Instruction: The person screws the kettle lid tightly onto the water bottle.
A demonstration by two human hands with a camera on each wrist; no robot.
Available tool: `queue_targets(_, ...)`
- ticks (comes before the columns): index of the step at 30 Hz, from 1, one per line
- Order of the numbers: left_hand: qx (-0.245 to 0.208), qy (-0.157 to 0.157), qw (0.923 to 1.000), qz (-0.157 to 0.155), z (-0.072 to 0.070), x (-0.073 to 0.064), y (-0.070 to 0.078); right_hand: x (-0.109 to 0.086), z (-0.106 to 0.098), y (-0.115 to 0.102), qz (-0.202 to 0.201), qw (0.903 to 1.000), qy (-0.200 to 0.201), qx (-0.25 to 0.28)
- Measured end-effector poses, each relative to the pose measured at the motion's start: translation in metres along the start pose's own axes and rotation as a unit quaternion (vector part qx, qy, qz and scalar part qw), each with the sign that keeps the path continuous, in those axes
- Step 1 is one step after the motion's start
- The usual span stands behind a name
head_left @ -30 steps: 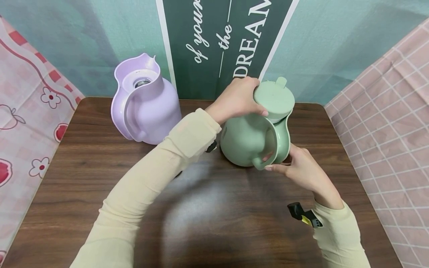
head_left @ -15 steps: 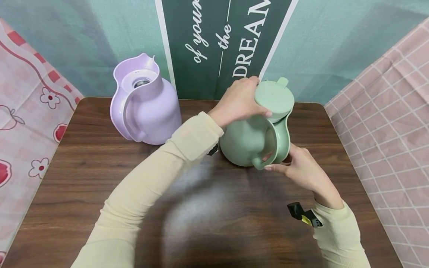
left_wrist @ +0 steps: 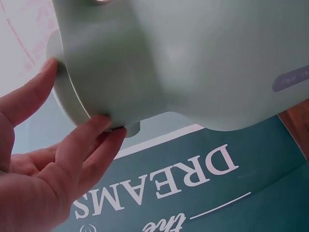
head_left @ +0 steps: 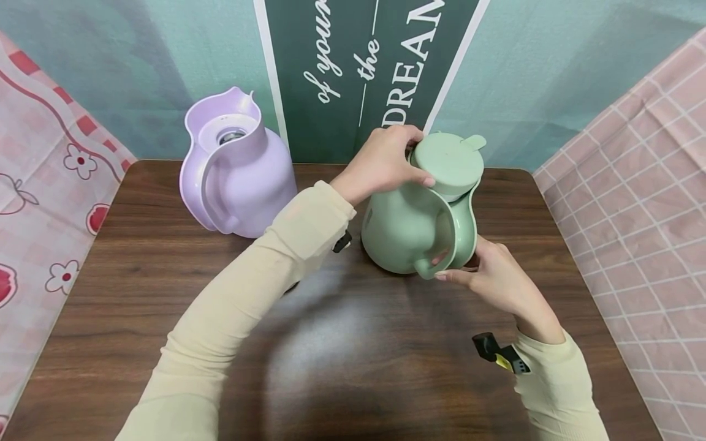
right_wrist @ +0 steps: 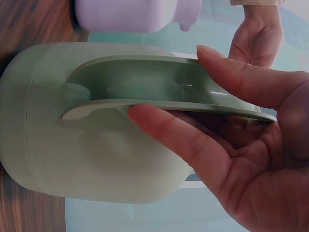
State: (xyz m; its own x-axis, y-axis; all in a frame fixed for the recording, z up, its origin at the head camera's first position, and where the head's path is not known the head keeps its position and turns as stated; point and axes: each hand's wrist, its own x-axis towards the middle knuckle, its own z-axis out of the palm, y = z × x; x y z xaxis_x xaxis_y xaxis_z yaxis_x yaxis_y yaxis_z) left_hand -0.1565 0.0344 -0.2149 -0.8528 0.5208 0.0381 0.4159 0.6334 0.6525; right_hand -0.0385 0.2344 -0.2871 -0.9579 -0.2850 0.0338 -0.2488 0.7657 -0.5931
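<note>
Turned clockwise as seen from above, the lid's tab (head_left: 475, 142) has swung toward the right, and the left hand (head_left: 380, 162) has shifted slightly leftward with it; the lid (head_left: 449, 160) sits in the top of the green jug (head_left: 393, 228), standing proud of its collar (left_wrist: 113, 58), so I cannot tell whether it is fully seated; the jug stands on the right part of the tabletop (head_left: 342, 380). Left grip: pinching the lid's rim between thumb and fingers; right hand (head_left: 499, 278): its grip is closed on the handle (head_left: 466, 229), thumb on one edge and index finger against the other.

Turning force could twist the whole jug if that handle hold loosens; the lid's smooth rim could slide through the pinch if pressure is light; a sideways push might cant the lid and jam it; the left fingertips (left_wrist: 99, 124), right at the collar, could drag on it; the left sleeve (head_left: 259, 275) passes close to the purple jug (head_left: 265, 177), gap unclear, so a wide elbow swing might knock it.
</note>
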Motion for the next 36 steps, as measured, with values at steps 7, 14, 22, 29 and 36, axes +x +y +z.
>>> queue_targets(7,0.016,-0.008,0.9998,0.001,0.003,0.0,0.003,0.001,0.0,-0.002,-0.007,1.0,0.001,-0.004)
queue_targets(14,0.046,0.007,0.9988,-0.016,0.009,-0.004,0.009,0.0,-0.001,-0.003,-0.005,1.0,-0.001,-0.001)
queue_targets(22,0.049,0.021,0.9984,-0.019,0.011,-0.004,0.009,0.001,-0.002,-0.003,0.004,1.0,-0.003,-0.001)
queue_targets(29,0.014,0.011,0.9996,-0.022,0.006,-0.003,0.005,0.001,-0.002,-0.003,0.006,1.0,-0.003,0.002)
queue_targets(36,-0.001,0.002,1.0,-0.002,0.003,-0.003,-0.002,0.001,-0.001,-0.003,0.001,1.0,-0.003,0.0)
